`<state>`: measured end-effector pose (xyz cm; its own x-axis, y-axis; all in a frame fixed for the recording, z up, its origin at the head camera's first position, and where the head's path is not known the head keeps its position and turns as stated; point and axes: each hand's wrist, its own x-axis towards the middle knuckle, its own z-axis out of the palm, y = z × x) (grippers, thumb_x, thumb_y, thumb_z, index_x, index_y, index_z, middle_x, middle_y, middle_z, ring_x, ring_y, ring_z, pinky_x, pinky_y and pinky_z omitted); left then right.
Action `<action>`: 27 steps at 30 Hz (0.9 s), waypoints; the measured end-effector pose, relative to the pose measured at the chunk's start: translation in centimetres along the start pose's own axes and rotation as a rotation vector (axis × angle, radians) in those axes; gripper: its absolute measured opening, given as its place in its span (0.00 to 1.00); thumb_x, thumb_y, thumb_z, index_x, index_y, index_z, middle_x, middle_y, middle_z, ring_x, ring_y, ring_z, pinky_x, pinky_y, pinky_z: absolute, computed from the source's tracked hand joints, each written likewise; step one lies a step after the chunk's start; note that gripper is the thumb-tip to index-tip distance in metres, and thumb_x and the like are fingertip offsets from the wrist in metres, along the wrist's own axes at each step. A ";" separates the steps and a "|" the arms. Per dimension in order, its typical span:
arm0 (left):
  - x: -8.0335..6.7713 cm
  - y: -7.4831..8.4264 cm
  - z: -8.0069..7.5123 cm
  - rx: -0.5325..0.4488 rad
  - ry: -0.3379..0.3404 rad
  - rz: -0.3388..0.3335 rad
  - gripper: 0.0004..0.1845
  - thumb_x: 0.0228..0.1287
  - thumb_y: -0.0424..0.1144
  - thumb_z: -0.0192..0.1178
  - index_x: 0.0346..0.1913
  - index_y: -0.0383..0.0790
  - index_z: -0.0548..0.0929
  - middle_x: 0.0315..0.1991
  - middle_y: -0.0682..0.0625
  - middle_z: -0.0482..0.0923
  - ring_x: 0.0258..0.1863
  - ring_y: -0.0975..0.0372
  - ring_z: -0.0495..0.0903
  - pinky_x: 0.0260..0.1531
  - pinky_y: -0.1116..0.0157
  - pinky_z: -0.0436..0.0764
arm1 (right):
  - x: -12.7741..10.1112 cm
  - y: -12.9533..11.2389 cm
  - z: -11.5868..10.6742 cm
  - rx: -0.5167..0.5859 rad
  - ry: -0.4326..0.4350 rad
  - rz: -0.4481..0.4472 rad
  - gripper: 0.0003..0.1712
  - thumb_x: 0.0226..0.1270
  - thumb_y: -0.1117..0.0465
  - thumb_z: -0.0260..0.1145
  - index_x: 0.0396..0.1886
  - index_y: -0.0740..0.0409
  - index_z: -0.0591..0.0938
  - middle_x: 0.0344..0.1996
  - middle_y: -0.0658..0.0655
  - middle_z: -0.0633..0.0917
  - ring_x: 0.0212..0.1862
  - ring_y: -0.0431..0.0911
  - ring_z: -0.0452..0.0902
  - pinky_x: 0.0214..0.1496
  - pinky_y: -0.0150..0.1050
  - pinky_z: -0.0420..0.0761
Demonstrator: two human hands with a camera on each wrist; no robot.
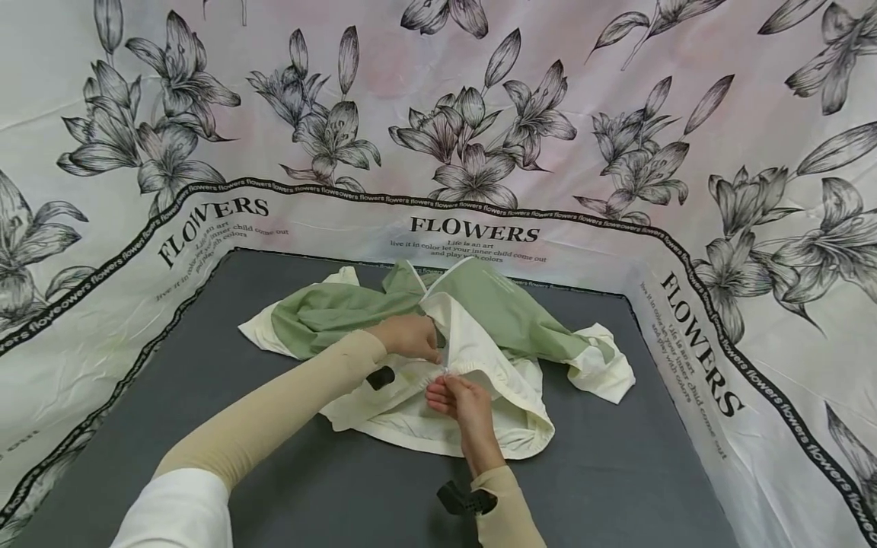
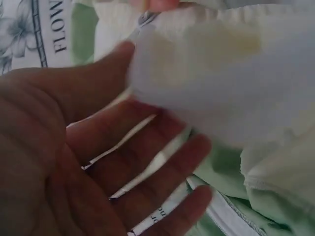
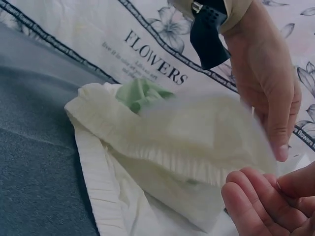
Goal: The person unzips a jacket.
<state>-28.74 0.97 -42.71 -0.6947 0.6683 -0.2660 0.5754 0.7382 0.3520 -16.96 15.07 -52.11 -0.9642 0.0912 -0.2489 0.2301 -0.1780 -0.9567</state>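
A light green and cream jacket (image 1: 503, 316) lies spread on the dark table, collar away from me and sleeves out to both sides. My left hand (image 1: 411, 337) pinches the front edge of its cream lower part between thumb and index finger; the other fingers spread behind the cloth in the left wrist view. Closer to me, my right hand (image 1: 469, 407) pinches the front opening's lower corner with thumb and fingertips, beside the gathered hem (image 3: 147, 152). A small zip end (image 2: 147, 19) shows by the right fingertips. The lifted cream panel (image 3: 211, 128) is blurred.
The dark grey table (image 1: 329, 487) extends around the jacket. White cloth (image 1: 473, 228) printed with flowers and lettering rises behind the table and along its sides. Black wrist devices, including one on the right wrist (image 1: 466, 500), sit on beige sleeves (image 1: 288, 403).
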 end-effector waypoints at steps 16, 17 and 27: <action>0.4 -0.4 -0.5 0.097 0.158 0.057 0.21 0.71 0.39 0.57 0.16 0.49 0.71 0.17 0.57 0.62 0.20 0.65 0.60 0.21 0.69 0.60 | -0.7 1.8 -0.5 -0.009 0.008 0.039 0.21 0.78 0.61 0.56 0.52 0.79 0.79 0.30 0.54 0.90 0.32 0.41 0.89 0.40 0.37 0.91; 0.5 -0.7 -0.6 0.084 0.160 0.045 0.22 0.71 0.38 0.55 0.15 0.50 0.67 0.16 0.57 0.59 0.19 0.64 0.58 0.20 0.69 0.58 | -0.8 2.0 -0.5 -0.010 0.010 0.046 0.21 0.78 0.60 0.57 0.52 0.78 0.80 0.30 0.54 0.90 0.32 0.41 0.89 0.40 0.37 0.91; 1.2 -2.5 -0.2 -0.010 0.163 -0.036 0.21 0.74 0.35 0.51 0.18 0.49 0.65 0.17 0.57 0.58 0.19 0.64 0.57 0.21 0.69 0.56 | -2.2 2.9 -0.8 -0.158 -0.086 0.107 0.26 0.77 0.49 0.61 0.39 0.73 0.84 0.22 0.51 0.88 0.23 0.39 0.86 0.30 0.36 0.90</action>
<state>-31.15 -0.11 -43.72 -0.7761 0.6173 -0.1292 0.5453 0.7597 0.3541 -14.09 15.13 -54.49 -0.9394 -0.0056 -0.3428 0.3428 -0.0258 -0.9390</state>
